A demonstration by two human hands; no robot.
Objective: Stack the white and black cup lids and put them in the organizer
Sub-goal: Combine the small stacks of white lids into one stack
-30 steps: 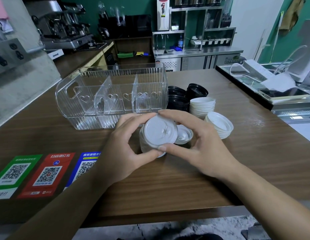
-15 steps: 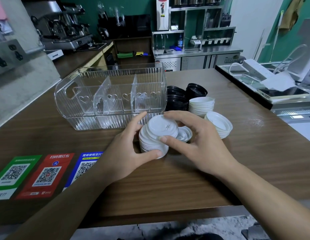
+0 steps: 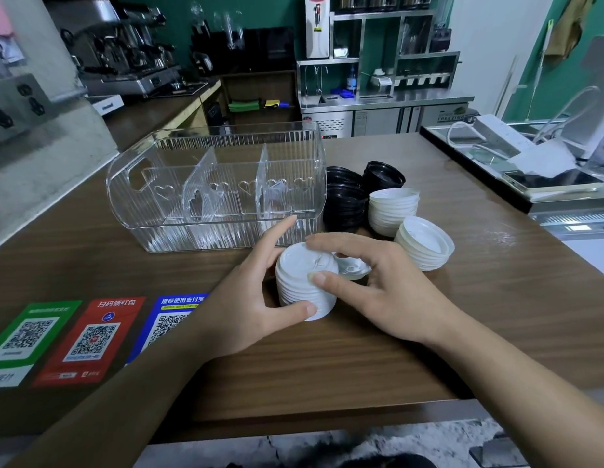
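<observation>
A stack of white lids point(image 3: 300, 280) stands on the wooden counter, held between both hands. My left hand point(image 3: 249, 298) grips its left side, thumb at the bottom rim. My right hand point(image 3: 378, 285) grips the right side, forefinger over the top lid and thumb on its front edge. A single white lid point(image 3: 353, 266) lies half hidden under my right fingers. Two more white stacks point(image 3: 391, 209) point(image 3: 425, 243) and black lid stacks point(image 3: 344, 206) point(image 3: 383, 175) stand to the right. The clear organizer point(image 3: 219, 194), with dividers, sits just behind my hands and holds no lids.
Three QR code stickers point(image 3: 91, 336) lie on the counter at the left. A phone point(image 3: 550, 182) and papers rest on the raised ledge at the right. An espresso machine point(image 3: 124, 59) stands far back left.
The stack was tilted up with its top facing me; both hands have lowered it and set it upright on the counter, slightly nearer the organizer.
</observation>
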